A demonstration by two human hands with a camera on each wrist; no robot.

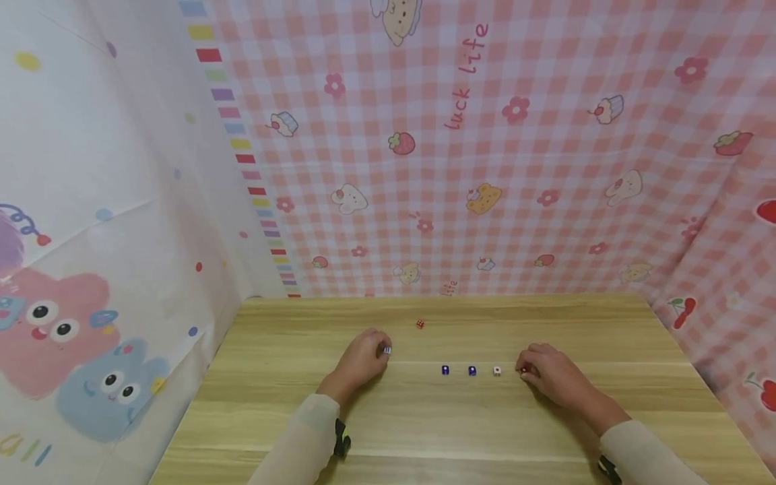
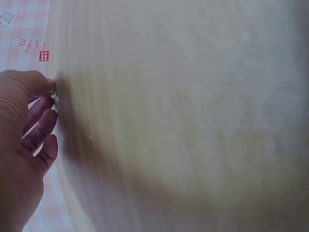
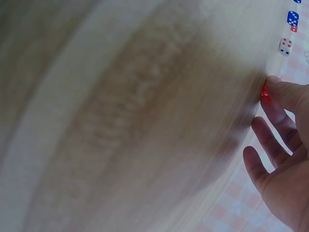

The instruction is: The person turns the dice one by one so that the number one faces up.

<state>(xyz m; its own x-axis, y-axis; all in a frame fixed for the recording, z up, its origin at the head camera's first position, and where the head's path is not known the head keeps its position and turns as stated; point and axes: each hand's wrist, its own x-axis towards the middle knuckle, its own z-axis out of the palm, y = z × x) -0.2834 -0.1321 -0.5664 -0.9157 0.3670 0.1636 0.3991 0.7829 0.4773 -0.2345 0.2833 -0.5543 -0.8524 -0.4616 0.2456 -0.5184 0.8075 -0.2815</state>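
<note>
On the left of the wooden table (image 1: 424,431), my left hand (image 1: 364,357) pinches a small white die with dark pips (image 1: 386,349) between thumb and fingertips; in the left wrist view the fingers mostly hide it. My right hand (image 1: 554,377) holds a red die (image 3: 265,92) between thumb and forefinger at the tabletop, its other fingers loosely bent. Between the hands, two blue dice (image 1: 445,370) (image 1: 471,370) and a white die (image 1: 497,370) form a spaced row, the white one nearest the right hand. Another red die (image 1: 420,324) lies farther back, right of the left hand.
A pink checked cloth (image 1: 424,168) with printed pictures hangs behind the table's back edge. White printed cloth (image 1: 139,269) covers the left side, and more pink cloth (image 1: 739,283) hangs at the right. Dark bands (image 1: 342,439) sit at the sleeves.
</note>
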